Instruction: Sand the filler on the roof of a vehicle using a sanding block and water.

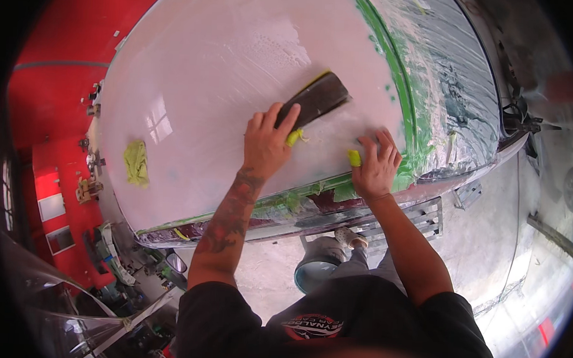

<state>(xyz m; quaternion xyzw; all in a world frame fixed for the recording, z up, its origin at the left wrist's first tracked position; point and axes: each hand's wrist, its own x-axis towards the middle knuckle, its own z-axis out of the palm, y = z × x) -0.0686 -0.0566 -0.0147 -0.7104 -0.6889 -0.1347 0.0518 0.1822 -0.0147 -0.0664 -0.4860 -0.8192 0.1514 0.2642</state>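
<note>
My left hand grips the near end of a long dark block with a yellow edge, lying on the pale, primed car panel. My right hand rests on the panel beside green masking tape, fingers bent and apart, holding nothing that I can see. Something yellow, apparently wrapped round, covers each thumb. A crumpled yellow-green cloth lies on the panel to the left. Pale residue streaks the surface around the block.
Wrinkled plastic sheeting covers the car's right portion. By my feet are a bucket and a slatted metal stand. At left are red boards, assorted parts and draped clear plastic. A bar lies at right.
</note>
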